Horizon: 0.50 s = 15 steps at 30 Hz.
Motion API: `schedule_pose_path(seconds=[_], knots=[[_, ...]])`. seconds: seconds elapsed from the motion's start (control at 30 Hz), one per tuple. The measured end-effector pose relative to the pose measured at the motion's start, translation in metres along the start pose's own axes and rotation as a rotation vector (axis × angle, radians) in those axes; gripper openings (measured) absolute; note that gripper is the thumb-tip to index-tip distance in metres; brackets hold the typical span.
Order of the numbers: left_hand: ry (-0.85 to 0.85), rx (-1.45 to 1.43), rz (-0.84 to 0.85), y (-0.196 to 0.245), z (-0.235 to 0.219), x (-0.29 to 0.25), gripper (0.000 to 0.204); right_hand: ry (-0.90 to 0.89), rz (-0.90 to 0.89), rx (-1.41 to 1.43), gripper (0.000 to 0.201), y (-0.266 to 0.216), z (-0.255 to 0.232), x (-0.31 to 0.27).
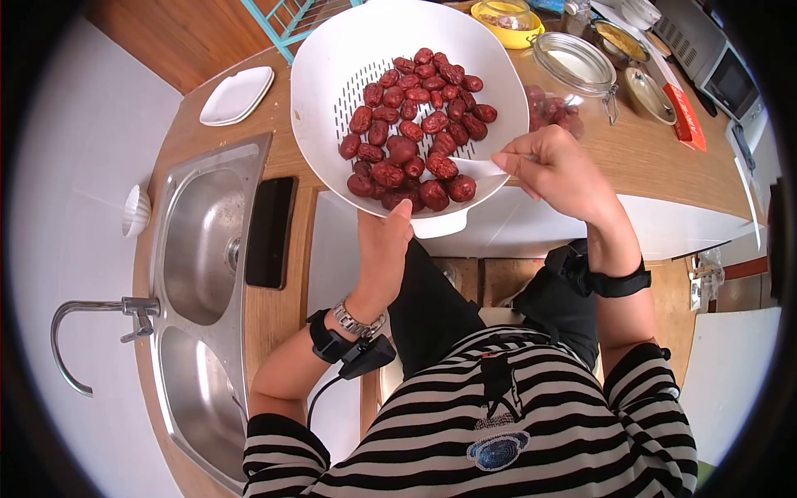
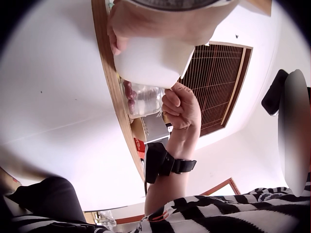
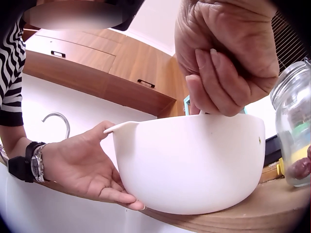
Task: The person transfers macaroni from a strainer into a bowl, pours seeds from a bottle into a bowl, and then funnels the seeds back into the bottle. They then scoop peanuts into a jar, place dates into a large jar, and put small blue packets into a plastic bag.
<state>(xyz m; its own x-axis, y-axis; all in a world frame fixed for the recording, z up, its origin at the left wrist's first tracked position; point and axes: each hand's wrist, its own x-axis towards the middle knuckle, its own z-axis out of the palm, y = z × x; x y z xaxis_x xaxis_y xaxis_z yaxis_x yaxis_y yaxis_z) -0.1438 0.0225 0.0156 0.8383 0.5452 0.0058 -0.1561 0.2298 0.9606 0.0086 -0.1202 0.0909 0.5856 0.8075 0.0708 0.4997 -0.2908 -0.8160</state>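
Observation:
A white colander bowl (image 1: pixel 320 75) with a slotted bottom holds many red dried dates (image 1: pixel 402 149), tilted toward me at the counter's front edge. My left hand (image 1: pixel 383 253) grips its near rim, thumb on top; in the right wrist view the fingers lie under the bowl's outer wall (image 3: pixel 189 165). Over the right rim, my right hand (image 1: pixel 564 170) pinches the handle of a white spoon (image 1: pixel 480 166). The spoon's front end is in among the dates. From the right wrist, the curled fingers (image 3: pixel 223 82) show just above the rim, and the spoon is hidden.
An open glass jar (image 1: pixel 573 62) with dates in its bottom stands right of the bowl. Its lid (image 1: pixel 649 95) lies beside a red box (image 1: pixel 685 116). A phone (image 1: pixel 271 232) lies by the double sink (image 1: pixel 207 241); white dishes (image 1: pixel 237 95) sit farther left.

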Motion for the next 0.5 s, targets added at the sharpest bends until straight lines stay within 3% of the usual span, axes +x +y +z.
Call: schedule_pose_path(seconds=[0.07, 0.13, 0.33, 0.4, 0.5], knots=[[-0.015, 0.029, 0.017, -0.001, 0.000, 0.001, 0.036, -0.011, 0.008, 0.013, 0.030, 0.000, -0.001, -0.001], [0.031, -0.006, 0.045, -0.003, 0.003, 0.002, 0.021, -0.024, 0.016, 0.027, 0.031, 0.001, -0.002, -0.001], [0.038, -0.106, 0.029, 0.002, 0.007, 0.002, 0.023, -0.080, 0.134, 0.258, 0.032, 0.000, -0.003, 0.001], [0.031, -0.098, 0.002, 0.003, 0.005, 0.002, 0.024, -0.080, 0.214, 0.510, 0.030, -0.002, -0.003, 0.002], [0.000, -0.124, -0.020, 0.007, 0.007, 0.000, 0.030, -0.039, 0.228, 0.637, 0.029, -0.002, 0.000, 0.005]])
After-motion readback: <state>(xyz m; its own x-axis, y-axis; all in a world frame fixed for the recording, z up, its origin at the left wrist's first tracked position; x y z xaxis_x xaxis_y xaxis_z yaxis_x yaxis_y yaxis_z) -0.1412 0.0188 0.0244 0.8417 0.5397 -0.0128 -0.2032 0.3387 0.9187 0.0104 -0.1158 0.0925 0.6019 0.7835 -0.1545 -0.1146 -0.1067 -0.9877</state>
